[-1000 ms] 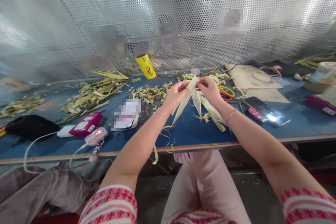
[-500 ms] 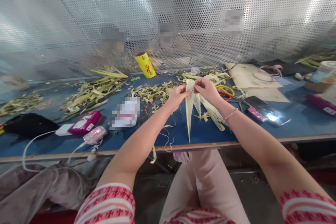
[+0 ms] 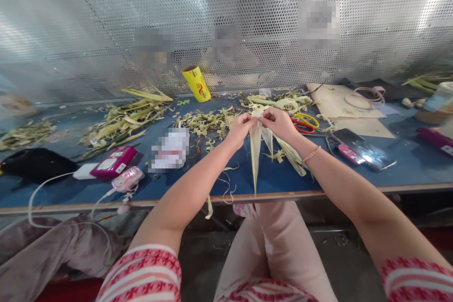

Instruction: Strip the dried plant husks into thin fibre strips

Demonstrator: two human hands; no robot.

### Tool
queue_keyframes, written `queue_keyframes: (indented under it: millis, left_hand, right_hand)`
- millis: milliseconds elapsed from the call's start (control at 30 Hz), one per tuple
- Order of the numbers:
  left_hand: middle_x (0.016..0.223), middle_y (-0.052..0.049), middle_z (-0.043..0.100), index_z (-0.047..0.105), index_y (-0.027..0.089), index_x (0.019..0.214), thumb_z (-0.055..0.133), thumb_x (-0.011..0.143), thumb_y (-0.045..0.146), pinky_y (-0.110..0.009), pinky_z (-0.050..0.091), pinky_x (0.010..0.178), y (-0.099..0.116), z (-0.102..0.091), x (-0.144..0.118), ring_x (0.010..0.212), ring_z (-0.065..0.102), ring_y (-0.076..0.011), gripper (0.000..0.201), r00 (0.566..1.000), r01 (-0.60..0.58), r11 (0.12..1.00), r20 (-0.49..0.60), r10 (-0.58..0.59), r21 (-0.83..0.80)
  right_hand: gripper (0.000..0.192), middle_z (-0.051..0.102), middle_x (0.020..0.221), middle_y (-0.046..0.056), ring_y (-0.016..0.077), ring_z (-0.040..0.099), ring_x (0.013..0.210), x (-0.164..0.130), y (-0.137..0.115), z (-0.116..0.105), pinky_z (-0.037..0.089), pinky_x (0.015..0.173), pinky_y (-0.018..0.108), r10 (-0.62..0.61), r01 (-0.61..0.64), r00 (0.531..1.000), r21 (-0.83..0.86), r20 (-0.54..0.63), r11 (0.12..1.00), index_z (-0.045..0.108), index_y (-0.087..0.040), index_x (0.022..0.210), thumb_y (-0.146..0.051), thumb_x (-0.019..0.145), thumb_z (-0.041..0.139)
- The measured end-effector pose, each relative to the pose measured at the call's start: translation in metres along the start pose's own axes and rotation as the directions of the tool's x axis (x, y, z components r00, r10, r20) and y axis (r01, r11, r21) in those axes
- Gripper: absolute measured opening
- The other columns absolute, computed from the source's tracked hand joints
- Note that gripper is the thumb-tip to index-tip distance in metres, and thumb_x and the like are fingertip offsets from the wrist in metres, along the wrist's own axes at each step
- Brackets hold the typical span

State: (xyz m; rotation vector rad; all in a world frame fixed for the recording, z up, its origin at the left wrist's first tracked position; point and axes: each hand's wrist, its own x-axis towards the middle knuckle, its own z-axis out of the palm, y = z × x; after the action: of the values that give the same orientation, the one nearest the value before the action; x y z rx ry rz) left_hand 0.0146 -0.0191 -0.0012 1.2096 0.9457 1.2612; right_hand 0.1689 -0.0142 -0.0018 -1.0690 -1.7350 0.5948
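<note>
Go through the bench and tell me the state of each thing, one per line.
Left hand: pinching the top of the pale leaf strips.
Right hand: pinching the same top, touching the left hand.
Pale leaf strips: held upright, tips hanging down to the bench edge.
Yellow roll: tilted against the mesh screen.
Scissors: lying flat.
Phone: lying flat, glare on its face.
</note>
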Motion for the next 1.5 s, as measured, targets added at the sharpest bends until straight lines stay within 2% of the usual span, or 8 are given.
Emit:
queue_keyframes:
  millis: [267, 667, 867, 933, 1033, 1133, 1233, 1500]
  left_hand:
    - [0.054, 0.001, 0.060, 0.060, 0.014, 0.065, 0.070, 0.072, 0.015, -0.023, 0.044, 0.054, 0.004, -0.010, 0.010, 0.049, 0.055, -0.0091, 0.012, 0.988, 0.129, 0.952, -0.049, -0.148, -0.276]
    - [0.062, 0.002, 0.065, 0.061, 0.017, 0.071, 0.079, 0.070, 0.025, -0.020, 0.041, 0.048, 0.000, -0.028, 0.026, 0.049, 0.054, -0.0059, 0.019, 0.972, 0.058, 0.961, -0.205, -0.116, -0.271]
    - [0.056, 0.005, 0.056, 0.063, 0.016, 0.073, 0.075, 0.072, 0.019, -0.020, 0.038, 0.048, -0.001, -0.031, 0.029, 0.047, 0.049, -0.0047, 0.012, 0.959, 0.040, 0.941, -0.250, -0.131, -0.337]
    - [0.053, 0.006, 0.053, 0.064, 0.015, 0.072, 0.073, 0.075, 0.017, -0.019, 0.033, 0.046, 0.001, -0.030, 0.028, 0.044, 0.043, -0.0034, 0.010, 0.960, 0.054, 0.943, -0.243, -0.140, -0.329]
    - [0.049, 0.006, 0.048, 0.062, 0.013, 0.071, 0.070, 0.076, 0.013, -0.017, 0.029, 0.044, 0.003, -0.025, 0.025, 0.041, 0.037, -0.0022, 0.009, 0.967, 0.091, 0.955, -0.203, -0.152, -0.283]
    - [0.048, 0.007, 0.048, 0.061, 0.013, 0.070, 0.068, 0.075, 0.006, -0.017, 0.029, 0.044, 0.004, -0.018, 0.018, 0.041, 0.037, -0.0023, 0.011, 0.983, 0.108, 0.977, -0.130, -0.133, -0.184]
    - [0.048, 0.007, 0.048, 0.057, 0.015, 0.067, 0.071, 0.072, 0.005, -0.019, 0.029, 0.044, 0.003, -0.010, 0.010, 0.041, 0.040, -0.0031, 0.017, 0.996, 0.080, 0.994, -0.040, -0.083, -0.075]
    - [0.051, 0.008, 0.052, 0.054, 0.017, 0.067, 0.084, 0.063, 0.022, -0.020, 0.036, 0.046, -0.002, -0.003, -0.001, 0.043, 0.046, -0.0054, 0.031, 0.997, -0.011, 0.996, 0.074, 0.005, 0.085]
  right_hand:
    - [0.023, 0.072, 0.078, 0.005, 0.0228, 0.065, 0.081, -0.006, -0.016, -0.009, 0.052, 0.085, 0.043, -0.462, 0.480, 0.865, -0.057, 0.194, 0.875, 0.069, -0.026, 0.069, -0.042, 0.085, 0.065]
    - [0.026, 0.069, 0.074, 0.005, 0.0164, 0.063, 0.070, -0.011, -0.025, -0.021, 0.054, 0.068, 0.033, -0.246, 0.168, 0.896, 0.232, 0.368, 0.958, 0.071, -0.020, 0.073, -0.044, 0.074, 0.078]
    - [0.028, 0.070, 0.068, 0.004, 0.0129, 0.063, 0.062, -0.007, -0.025, -0.039, 0.051, 0.059, 0.025, -0.215, -0.113, 0.515, 0.314, 0.830, 0.943, 0.073, -0.016, 0.073, -0.042, 0.070, 0.083]
    - [0.032, 0.068, 0.063, 0.004, 0.0123, 0.061, 0.058, -0.007, -0.024, -0.040, 0.049, 0.055, 0.025, -0.251, -0.157, 0.469, 0.359, 0.847, 0.920, 0.071, -0.016, 0.069, -0.045, 0.069, 0.083]
    - [0.034, 0.062, 0.059, 0.001, 0.0090, 0.052, 0.052, -0.007, -0.022, -0.033, 0.043, 0.051, 0.023, -0.210, -0.177, 0.716, 0.464, 0.666, 0.868, 0.066, -0.016, 0.067, -0.047, 0.072, 0.080]
    - [0.025, 0.055, 0.059, -0.003, 0.0078, 0.049, 0.054, -0.003, -0.015, -0.021, 0.042, 0.055, 0.023, -0.005, -0.094, 0.975, 0.432, 0.222, 0.897, 0.062, -0.018, 0.069, -0.038, 0.076, 0.075]
    - [0.020, 0.053, 0.056, -0.004, 0.0091, 0.049, 0.052, 0.003, -0.005, -0.010, 0.043, 0.056, 0.025, 0.142, -0.140, 0.990, 0.230, 0.005, 0.963, 0.058, -0.019, 0.069, -0.030, 0.079, 0.070]
    - [0.025, 0.053, 0.051, -0.003, 0.0105, 0.049, 0.048, 0.003, -0.002, -0.002, 0.041, 0.053, 0.026, 0.133, -0.140, 0.988, 0.078, 0.083, 0.987, 0.060, -0.018, 0.069, -0.038, 0.078, 0.071]
